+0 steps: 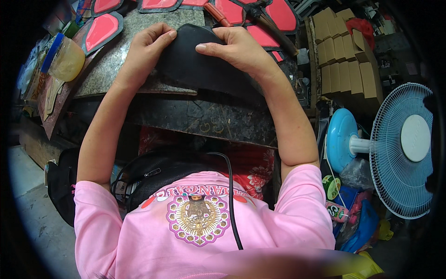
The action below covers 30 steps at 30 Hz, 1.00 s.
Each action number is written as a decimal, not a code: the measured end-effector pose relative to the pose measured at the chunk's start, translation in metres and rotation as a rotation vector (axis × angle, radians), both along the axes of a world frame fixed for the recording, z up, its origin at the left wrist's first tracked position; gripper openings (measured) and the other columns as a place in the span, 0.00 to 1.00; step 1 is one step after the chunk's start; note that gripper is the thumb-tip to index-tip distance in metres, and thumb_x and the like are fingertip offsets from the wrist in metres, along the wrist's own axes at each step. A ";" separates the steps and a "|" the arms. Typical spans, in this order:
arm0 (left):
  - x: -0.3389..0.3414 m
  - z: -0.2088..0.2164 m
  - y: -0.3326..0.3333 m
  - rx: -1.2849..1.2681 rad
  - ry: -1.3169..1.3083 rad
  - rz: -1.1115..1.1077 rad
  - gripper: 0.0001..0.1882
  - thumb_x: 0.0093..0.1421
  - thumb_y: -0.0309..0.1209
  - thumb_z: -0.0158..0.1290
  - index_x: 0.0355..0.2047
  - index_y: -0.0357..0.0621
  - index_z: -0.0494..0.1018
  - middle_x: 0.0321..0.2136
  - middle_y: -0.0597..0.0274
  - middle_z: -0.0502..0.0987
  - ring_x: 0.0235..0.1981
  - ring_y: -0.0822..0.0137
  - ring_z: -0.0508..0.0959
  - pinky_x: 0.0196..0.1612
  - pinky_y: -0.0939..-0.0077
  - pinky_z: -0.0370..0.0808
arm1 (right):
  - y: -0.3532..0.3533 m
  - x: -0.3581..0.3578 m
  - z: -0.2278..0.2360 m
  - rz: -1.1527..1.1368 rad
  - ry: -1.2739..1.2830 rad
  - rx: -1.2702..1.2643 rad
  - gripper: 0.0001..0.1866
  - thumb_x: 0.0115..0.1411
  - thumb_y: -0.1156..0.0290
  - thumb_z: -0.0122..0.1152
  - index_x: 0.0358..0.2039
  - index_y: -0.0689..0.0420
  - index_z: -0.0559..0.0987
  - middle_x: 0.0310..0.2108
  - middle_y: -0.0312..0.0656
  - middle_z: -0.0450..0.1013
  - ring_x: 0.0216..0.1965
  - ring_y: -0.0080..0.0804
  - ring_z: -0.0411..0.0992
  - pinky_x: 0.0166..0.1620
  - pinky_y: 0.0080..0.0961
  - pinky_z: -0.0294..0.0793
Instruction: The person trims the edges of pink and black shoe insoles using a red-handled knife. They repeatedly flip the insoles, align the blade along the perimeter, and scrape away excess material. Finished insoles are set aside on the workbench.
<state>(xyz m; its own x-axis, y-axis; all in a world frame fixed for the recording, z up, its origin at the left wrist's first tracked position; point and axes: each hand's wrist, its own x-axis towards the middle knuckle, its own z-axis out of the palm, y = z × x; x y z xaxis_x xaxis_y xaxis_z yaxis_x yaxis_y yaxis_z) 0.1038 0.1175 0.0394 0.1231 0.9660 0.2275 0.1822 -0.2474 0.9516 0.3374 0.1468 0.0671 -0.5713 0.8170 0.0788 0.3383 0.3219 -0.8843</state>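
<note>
A black sheet piece [188, 63] with a rounded top is held up over the work table's near edge. My left hand [149, 49] pinches its upper left edge between thumb and curled fingers. On the other side, my right hand [239, 49] grips the upper right edge, thumb lying across the face and fingers partly hidden behind. Beyond the hands lie several red-pink panels [153, 3] with dark grey borders. A red pen-like tube [217, 15] rests just past my right hand, and a hammer [274, 30] lies to its right.
A jar with a blue rim [65, 58] stands at the table's left. Cardboard boxes [341, 56] are stacked at the right, above a blue-and-white fan [404, 139]. The grey stone slab [107, 69] covers part of the table. A black cord [231, 200] hangs down my front.
</note>
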 end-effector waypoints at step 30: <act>0.008 0.010 -0.017 0.377 0.057 0.049 0.09 0.62 0.29 0.60 0.42 0.42 0.81 0.35 0.70 0.77 0.34 0.81 0.77 0.34 0.87 0.74 | -0.013 -0.001 0.015 -0.161 -0.202 0.512 0.20 0.52 0.57 0.74 0.36 0.59 0.80 0.23 0.44 0.77 0.21 0.30 0.72 0.28 0.27 0.70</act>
<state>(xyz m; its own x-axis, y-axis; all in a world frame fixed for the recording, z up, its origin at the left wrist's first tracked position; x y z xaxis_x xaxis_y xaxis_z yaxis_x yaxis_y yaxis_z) 0.1116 0.1010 0.0498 0.1018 0.8207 0.5622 0.2528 -0.5680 0.7833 0.3369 0.1336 0.0822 -0.4877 0.7814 0.3894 0.5647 0.6225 -0.5419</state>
